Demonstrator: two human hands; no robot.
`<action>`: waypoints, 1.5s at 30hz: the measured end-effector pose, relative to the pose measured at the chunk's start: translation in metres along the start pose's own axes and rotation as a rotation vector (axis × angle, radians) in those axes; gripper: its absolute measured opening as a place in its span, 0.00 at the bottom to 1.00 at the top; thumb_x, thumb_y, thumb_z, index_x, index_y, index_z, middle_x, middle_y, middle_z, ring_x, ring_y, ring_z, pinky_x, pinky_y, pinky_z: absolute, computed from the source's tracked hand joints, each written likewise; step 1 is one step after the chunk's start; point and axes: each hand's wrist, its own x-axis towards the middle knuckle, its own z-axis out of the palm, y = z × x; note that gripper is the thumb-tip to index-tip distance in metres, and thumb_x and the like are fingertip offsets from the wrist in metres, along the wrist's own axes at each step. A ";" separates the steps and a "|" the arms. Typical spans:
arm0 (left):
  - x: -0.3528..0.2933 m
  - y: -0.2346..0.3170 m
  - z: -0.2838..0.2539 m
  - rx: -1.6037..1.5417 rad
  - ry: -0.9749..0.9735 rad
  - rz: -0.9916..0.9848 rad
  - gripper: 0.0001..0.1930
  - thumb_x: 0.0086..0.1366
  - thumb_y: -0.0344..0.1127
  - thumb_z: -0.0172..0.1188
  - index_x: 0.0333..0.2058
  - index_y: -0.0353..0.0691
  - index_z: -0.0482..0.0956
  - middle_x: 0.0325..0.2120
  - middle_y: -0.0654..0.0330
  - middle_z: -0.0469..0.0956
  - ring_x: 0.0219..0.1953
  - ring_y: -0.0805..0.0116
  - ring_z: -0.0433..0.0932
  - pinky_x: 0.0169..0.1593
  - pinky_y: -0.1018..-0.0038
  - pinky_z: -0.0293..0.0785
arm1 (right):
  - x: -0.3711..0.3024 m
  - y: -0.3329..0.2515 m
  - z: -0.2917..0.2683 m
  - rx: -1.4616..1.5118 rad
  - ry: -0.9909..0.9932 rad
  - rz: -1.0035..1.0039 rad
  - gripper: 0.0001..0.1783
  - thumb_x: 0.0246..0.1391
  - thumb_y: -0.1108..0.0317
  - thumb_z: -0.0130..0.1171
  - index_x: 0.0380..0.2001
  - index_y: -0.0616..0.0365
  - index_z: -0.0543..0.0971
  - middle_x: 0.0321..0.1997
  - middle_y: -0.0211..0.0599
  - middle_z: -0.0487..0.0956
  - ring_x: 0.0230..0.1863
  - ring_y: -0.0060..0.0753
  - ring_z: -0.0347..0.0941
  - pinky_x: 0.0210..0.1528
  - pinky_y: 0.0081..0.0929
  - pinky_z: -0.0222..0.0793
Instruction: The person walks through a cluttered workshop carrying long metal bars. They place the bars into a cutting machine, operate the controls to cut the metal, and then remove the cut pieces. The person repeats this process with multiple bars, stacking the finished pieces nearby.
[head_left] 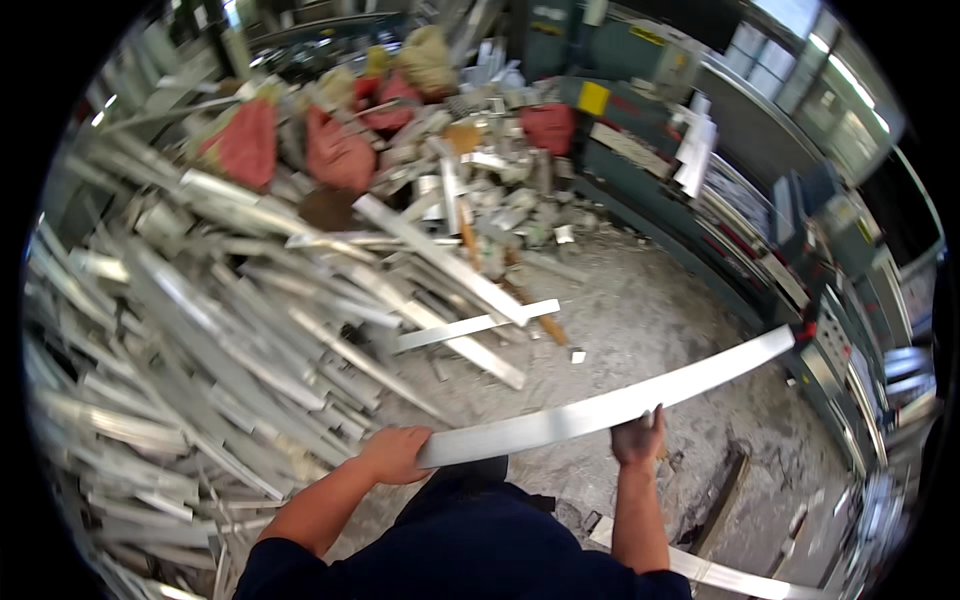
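The long, pale metal bar (600,411) spans from the left hand (393,456) past the right hand (636,440), above the floor (590,345), its middle toward four o'clock from the view's centre. It looks stiff and smooth, probably modest in weight yet awkward for its length; its apparent bend may be fisheye distortion. Two well-spread holds should suit it, minding possibly sharp edges. The left hand's fingers clasp its near end. The right hand's fingers grasp its lower edge, about three o'clock from the left; its free end extends toward two o'clock.
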 end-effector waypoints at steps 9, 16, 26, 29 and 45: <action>0.270 0.041 0.013 0.231 0.172 0.221 0.31 0.47 0.37 0.66 0.51 0.39 0.68 0.46 0.51 0.70 0.52 0.52 0.67 0.62 0.51 0.55 | 0.048 -0.134 -0.009 -0.068 -0.008 -0.219 0.20 0.52 0.56 0.60 0.47 0.54 0.77 0.51 0.38 0.77 0.57 0.46 0.67 0.65 0.53 0.54; 0.484 0.090 -0.058 0.280 0.487 0.258 0.34 0.48 0.39 0.65 0.55 0.40 0.65 0.57 0.50 0.58 0.65 0.45 0.51 0.66 0.43 0.45 | 0.175 -0.244 0.079 -0.130 0.073 -0.230 0.24 0.45 0.67 0.64 0.47 0.55 0.71 0.51 0.39 0.73 0.58 0.48 0.65 0.65 0.60 0.56; 0.683 0.116 -0.093 0.178 0.204 0.257 0.29 0.47 0.39 0.67 0.48 0.35 0.71 0.51 0.47 0.66 0.55 0.45 0.62 0.60 0.54 0.58 | 0.451 -0.470 0.219 -0.156 -0.048 -0.467 0.14 0.53 0.65 0.56 0.43 0.55 0.70 0.45 0.39 0.73 0.45 0.40 0.72 0.51 0.49 0.73; 0.736 0.078 -0.049 0.242 -0.185 -0.072 0.31 0.48 0.48 0.67 0.48 0.36 0.73 0.49 0.46 0.71 0.53 0.47 0.69 0.56 0.59 0.66 | 0.544 -0.551 0.260 -0.134 -0.096 -0.534 0.19 0.57 0.56 0.57 0.47 0.54 0.71 0.48 0.36 0.73 0.50 0.41 0.70 0.56 0.48 0.68; 1.057 0.217 0.018 -0.327 -0.324 -0.571 0.22 0.56 0.49 0.59 0.39 0.35 0.79 0.35 0.46 0.79 0.39 0.53 0.79 0.44 0.63 0.74 | 0.930 -0.861 0.435 -0.147 0.027 -0.593 0.16 0.52 0.65 0.65 0.42 0.54 0.72 0.36 0.33 0.76 0.32 0.34 0.76 0.34 0.34 0.80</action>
